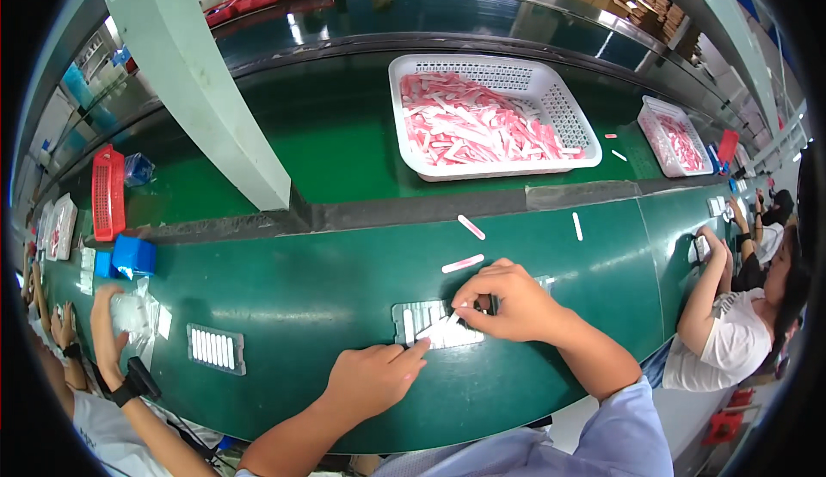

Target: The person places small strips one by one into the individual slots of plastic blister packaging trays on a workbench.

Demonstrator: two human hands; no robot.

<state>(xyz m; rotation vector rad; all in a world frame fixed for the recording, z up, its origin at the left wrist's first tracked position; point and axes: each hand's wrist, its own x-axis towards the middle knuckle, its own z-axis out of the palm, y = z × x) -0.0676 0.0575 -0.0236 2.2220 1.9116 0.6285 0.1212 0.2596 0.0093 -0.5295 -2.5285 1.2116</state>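
My right hand (508,301) is closed, pinching the upper end of a slim white strip (440,326) between thumb and fingers. The strip slants down to my left hand (377,377), whose fingers are curled with the index fingertip at its lower end. Beneath both hands lies a clear plastic tray (401,312) with white strips in it, partly hidden by the right hand. Left of it sits a similar tray (215,369) with a row of several white strips. Two pink-and-white strips, one nearer (463,264) and one farther (471,227), lie loose beyond my right hand.
A white basket (499,168) heaped with pink and white strips stands behind a dark ledge (413,210). Another loose strip (577,227) lies right of centre. A pale post (202,81) rises at left, near blue boxes (134,256). Co-workers sit on both sides.
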